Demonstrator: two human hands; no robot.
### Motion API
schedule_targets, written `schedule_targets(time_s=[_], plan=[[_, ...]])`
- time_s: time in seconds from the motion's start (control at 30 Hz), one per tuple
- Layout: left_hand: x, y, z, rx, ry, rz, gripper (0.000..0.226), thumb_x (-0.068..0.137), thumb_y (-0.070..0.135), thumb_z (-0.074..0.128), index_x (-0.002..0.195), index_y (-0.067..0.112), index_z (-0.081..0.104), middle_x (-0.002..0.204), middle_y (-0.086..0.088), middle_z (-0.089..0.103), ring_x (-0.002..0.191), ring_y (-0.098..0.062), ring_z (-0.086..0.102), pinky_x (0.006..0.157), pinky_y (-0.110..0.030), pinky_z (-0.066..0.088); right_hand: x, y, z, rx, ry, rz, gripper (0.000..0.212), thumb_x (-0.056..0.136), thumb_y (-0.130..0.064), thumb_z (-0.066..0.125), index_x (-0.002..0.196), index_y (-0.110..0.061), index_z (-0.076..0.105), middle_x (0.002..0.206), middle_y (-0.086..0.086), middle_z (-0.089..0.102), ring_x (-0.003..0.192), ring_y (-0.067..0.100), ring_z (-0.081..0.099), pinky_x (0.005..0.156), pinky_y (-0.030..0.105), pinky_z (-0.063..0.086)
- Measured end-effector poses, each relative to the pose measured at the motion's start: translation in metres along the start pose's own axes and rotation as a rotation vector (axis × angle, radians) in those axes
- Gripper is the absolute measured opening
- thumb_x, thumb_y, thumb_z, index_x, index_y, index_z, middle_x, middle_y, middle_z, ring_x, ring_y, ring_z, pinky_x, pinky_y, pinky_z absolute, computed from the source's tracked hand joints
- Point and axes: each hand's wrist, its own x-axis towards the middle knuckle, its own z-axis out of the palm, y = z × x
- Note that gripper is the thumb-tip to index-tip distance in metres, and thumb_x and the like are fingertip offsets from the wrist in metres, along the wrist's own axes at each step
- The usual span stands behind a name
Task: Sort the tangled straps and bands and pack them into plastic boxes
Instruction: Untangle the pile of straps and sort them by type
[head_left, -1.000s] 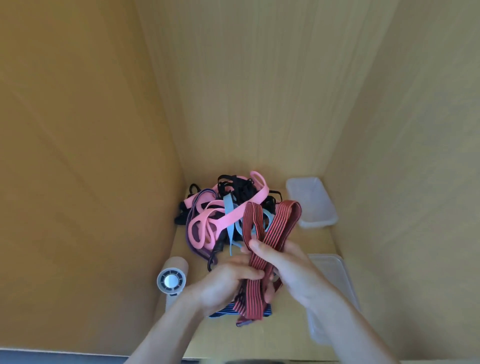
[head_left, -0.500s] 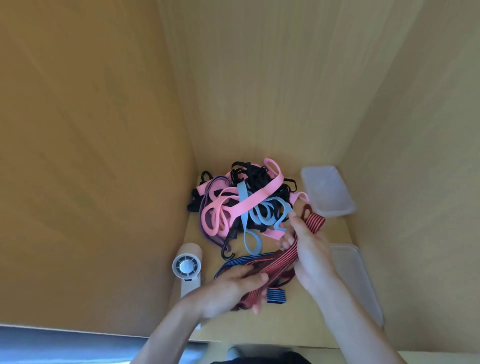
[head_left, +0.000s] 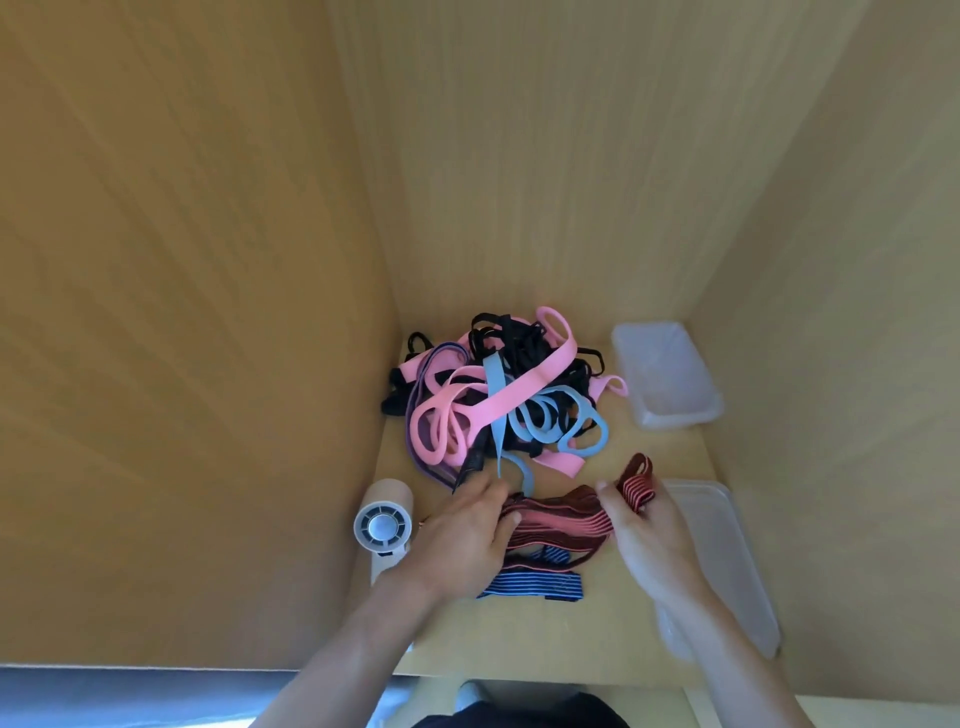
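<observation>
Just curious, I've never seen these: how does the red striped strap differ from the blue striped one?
The red striped strap is gripped by the left hand and the right hand, stretched between them; the blue striped strap lies folded on the table. The red one spans wider than the short blue bundle. Both carry dark stripes.

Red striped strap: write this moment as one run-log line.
left hand grips one end | right hand grips folded end | red striped strap spans between hands
</observation>
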Motion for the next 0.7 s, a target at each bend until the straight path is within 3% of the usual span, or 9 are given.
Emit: schedule_targets(time_s=[0.17, 0.3, 0.43, 0.6, 0.7], plan=[[-0.01, -0.018, 0.025, 0.168, -0.035, -0.004, 0.043, 0.106, 0.032, 0.037, 0.148, 0.023, 0.04, 0.142, 0.004, 0.04, 0.135, -0.016, 0.036, 0.112, -0.033, 0.033, -0.005, 0.023, 0.001, -0.096, 0.048, 0.062, 0.018, 0.088, -0.029, 0.077, 0.095, -0.024, 0.062, 0.088, -0.005, 0.074, 0.083, 0.016, 0.07, 0.076, 0.035, 0.055], [-0.014, -0.019, 0.038, 0.254, -0.03, -0.007, 0.052, 0.105, 0.036, 0.033, 0.155, 0.024, 0.028, 0.151, 0.005, 0.031, 0.142, -0.017, 0.026, 0.116, -0.035, 0.028, -0.009, 0.028, -0.001, -0.171, 0.08, 0.036, 0.028, 0.086, -0.024, 0.078, 0.097, -0.032, 0.054, 0.095, -0.014, 0.069, 0.091, 0.002, 0.065, 0.071, 0.015, 0.044], [-0.02, -0.02, 0.048, 0.351, -0.047, 0.018, 0.057, 0.104, 0.044, 0.023, 0.157, 0.025, 0.02, 0.148, 0.006, 0.039, 0.137, -0.017, 0.029, 0.116, -0.033, 0.025, -0.011, 0.02, -0.006, -0.334, 0.07, -0.003, 0.035, 0.089, -0.033, 0.072, 0.119, -0.027, 0.056, 0.112, -0.01, 0.06, 0.105, 0.014, 0.061, 0.091, 0.034, 0.05], [-0.03, -0.029, 0.056, 0.411, -0.006, 0.05, 0.063, 0.102, 0.05, 0.014, 0.159, 0.025, 0.015, 0.148, 0.008, 0.038, 0.138, -0.016, 0.03, 0.117, -0.032, 0.023, -0.016, 0.004, -0.014, -0.58, 0.091, -0.019, 0.063, 0.092, -0.04, 0.064, 0.148, -0.024, 0.04, 0.136, -0.002, 0.049, 0.128, 0.023, 0.048, 0.106, 0.04, 0.043], [-0.033, -0.028, 0.055, 0.397, 0.003, 0.054, 0.064, 0.102, 0.051, 0.017, 0.16, 0.024, 0.018, 0.149, 0.006, 0.04, 0.139, -0.018, 0.033, 0.118, -0.035, 0.024, -0.016, -0.002, -0.015, -0.613, 0.085, -0.04, 0.058, 0.093, -0.038, 0.062, 0.146, -0.023, 0.044, 0.139, -0.001, 0.047, 0.131, 0.022, 0.041, 0.111, 0.041, 0.039]])
